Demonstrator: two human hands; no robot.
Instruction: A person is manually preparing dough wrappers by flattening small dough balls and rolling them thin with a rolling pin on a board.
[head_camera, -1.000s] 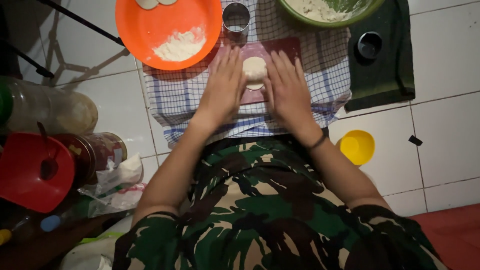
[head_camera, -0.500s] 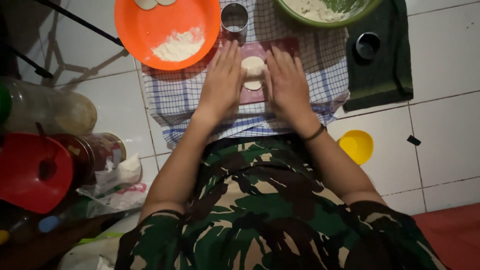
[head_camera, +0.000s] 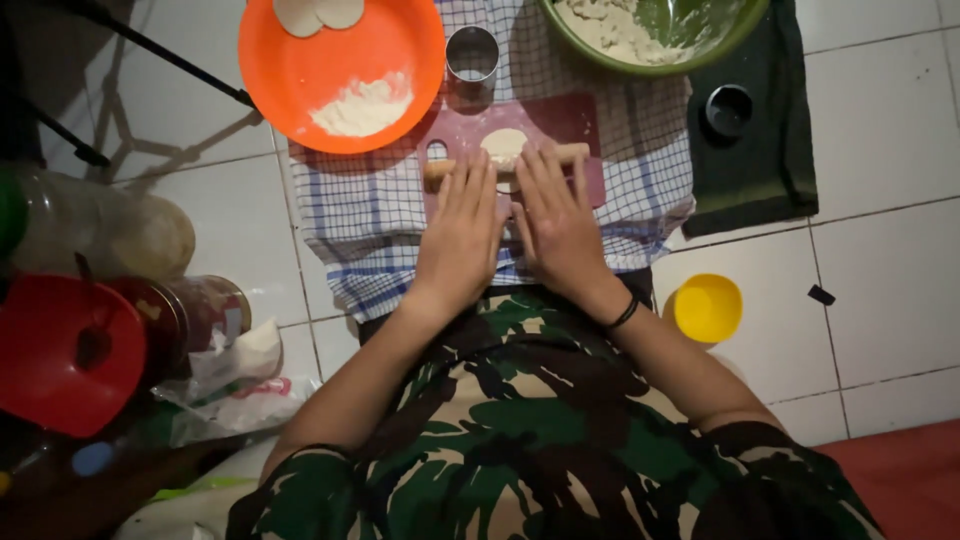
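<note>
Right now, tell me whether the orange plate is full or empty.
Neither: the orange plate is mostly bare, holding one heap of white flour and pale dough rounds at its far edge.

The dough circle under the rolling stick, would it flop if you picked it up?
Probably. The dough circle looks thin and soft, pressed under the rolling stick, so it would likely droop. The flour nearby suggests it may be sticky.
</note>
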